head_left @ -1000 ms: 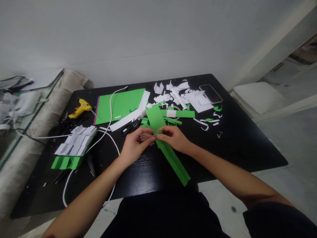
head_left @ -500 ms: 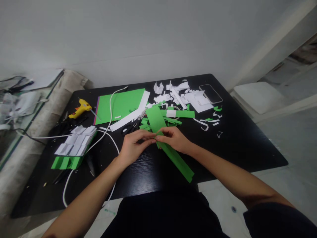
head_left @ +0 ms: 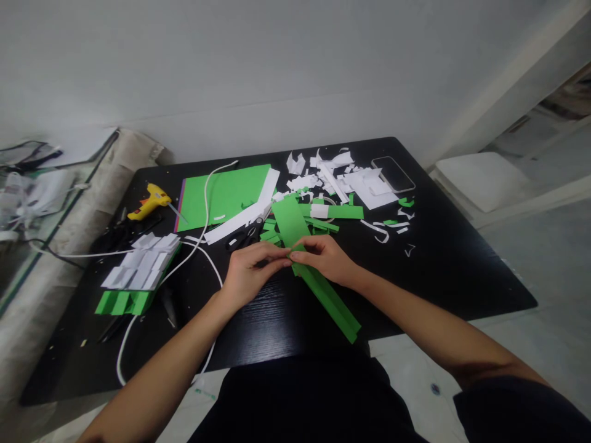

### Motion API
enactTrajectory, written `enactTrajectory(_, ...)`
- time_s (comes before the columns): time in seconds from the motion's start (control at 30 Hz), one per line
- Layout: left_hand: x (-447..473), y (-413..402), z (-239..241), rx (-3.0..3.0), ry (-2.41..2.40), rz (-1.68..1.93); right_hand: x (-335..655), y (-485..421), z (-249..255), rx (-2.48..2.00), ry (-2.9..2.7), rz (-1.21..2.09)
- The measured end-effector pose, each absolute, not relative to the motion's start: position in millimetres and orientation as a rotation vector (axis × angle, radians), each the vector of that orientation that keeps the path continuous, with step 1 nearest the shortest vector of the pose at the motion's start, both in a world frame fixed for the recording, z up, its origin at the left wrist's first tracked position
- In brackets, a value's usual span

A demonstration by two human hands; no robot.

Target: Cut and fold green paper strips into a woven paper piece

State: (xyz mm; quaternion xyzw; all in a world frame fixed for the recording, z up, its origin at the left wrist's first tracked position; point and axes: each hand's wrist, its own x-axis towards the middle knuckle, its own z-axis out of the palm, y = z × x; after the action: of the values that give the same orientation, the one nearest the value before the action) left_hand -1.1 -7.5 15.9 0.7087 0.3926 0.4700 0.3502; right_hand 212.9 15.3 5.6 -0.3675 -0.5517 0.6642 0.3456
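A long green paper strip [head_left: 325, 295] runs slantwise over the table, with a lengthwise fold along its near part. My left hand [head_left: 253, 269] pinches its left edge between thumb and fingers. Opposite, my right hand [head_left: 325, 259] pinches the same strip, its fingertips meeting those of the left. The fingers hide the exact spot being gripped. Just beyond my left hand lie black-handled scissors [head_left: 247, 235]. Past the strip rests another green strip [head_left: 344, 212] with a white patch on it.
White paper scraps [head_left: 330, 175] cover the back of the black table [head_left: 462, 271], near a phone-like slab [head_left: 394, 174]. At left are a yellow glue gun [head_left: 154, 200], a looping white cable [head_left: 215, 271] and a folded white-and-green paper piece [head_left: 141, 267]. Green sheets [head_left: 231, 191] lie behind.
The near end of the green strip has tilted slightly, so its fold shows more. Both hands keep nearly the same place and grip.
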Motion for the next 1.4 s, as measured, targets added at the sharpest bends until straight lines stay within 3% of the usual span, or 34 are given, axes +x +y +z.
enactTrajectory(0.6,-3.2,-5.5,9.4,2.049,0.937,1.284,212.6,16.5,7.1,-0.932,-1.430,1.768)
enactTrajectory(1.1,-4.6,-4.6,18.6,2.069,1.075,1.011,212.2,15.7,4.6,-0.990,-1.515,1.705)
enactTrajectory(1.4,-7.1,-3.0,13.0,2.097,1.103,0.952,210.2,13.5,9.5,-0.934,-1.274,1.956)
